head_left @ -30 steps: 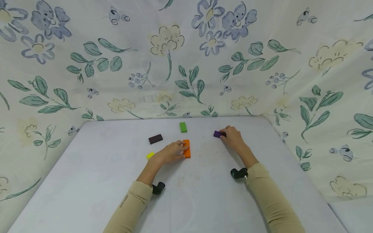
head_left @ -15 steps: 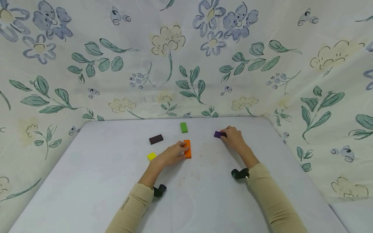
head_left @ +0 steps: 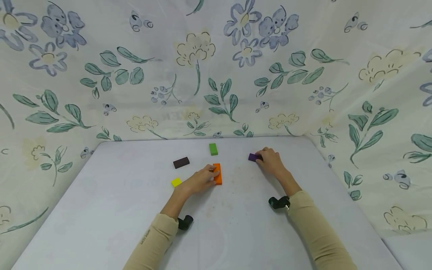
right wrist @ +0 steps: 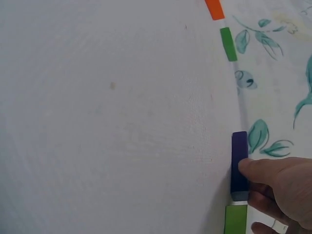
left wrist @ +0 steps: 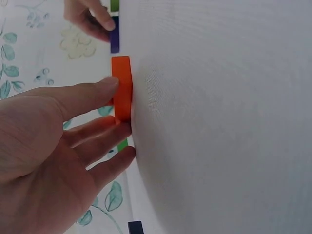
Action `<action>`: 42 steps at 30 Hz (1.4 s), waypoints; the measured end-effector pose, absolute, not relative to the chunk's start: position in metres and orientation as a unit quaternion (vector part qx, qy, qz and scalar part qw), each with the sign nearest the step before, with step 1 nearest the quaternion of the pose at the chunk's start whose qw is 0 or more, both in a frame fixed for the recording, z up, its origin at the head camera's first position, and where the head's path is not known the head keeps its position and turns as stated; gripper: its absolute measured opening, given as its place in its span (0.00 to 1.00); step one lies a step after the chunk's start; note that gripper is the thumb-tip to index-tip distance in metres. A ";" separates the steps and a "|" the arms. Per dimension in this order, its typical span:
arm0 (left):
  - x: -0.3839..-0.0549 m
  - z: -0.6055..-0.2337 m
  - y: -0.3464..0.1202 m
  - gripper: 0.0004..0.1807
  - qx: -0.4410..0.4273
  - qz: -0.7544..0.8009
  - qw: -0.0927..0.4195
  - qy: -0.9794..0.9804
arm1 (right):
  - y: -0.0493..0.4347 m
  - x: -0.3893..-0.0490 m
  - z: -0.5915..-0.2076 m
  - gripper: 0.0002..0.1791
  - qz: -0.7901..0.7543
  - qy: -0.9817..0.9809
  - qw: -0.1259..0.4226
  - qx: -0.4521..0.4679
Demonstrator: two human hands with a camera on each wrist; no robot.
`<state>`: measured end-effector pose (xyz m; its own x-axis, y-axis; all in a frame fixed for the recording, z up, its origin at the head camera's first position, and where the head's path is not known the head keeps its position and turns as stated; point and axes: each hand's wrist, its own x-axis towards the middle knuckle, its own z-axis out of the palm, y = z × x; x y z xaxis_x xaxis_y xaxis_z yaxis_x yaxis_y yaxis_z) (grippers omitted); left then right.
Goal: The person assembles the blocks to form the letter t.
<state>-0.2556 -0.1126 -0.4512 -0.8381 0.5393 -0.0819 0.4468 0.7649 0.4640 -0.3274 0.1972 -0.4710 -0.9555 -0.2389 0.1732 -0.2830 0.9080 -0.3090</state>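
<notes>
My left hand (head_left: pixel 200 180) pinches an orange rectangular block (head_left: pixel 217 174) lying on the white table. In the left wrist view, the thumb is on one side of the orange block (left wrist: pixel 123 87) and the fingers curl toward its other side. Farther right, my right hand (head_left: pixel 272 162) holds a purple block (head_left: pixel 252 157). The right wrist view shows the thumb pressed against the purple block (right wrist: pixel 239 165), with fingertips partly hidden behind it. A light green block (right wrist: pixel 236 219) lies close beside it, hidden in the head view.
A green block (head_left: pixel 213 149) lies near the back of the white table (head_left: pixel 101 210). A dark brown block (head_left: pixel 181 162) and a yellow block (head_left: pixel 176 182) lie left of the orange one. Flowered cloth (head_left: pixel 148 75) hangs behind and at the sides.
Both hands keep their hold on the orange and purple blocks, and no block has visibly moved. Only the head view has shifted slightly.
</notes>
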 end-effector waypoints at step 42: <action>-0.256 -0.450 -0.112 0.24 0.273 0.207 0.109 0.933 | 0.138 -0.323 -0.457 0.17 0.151 -0.962 0.050 0.222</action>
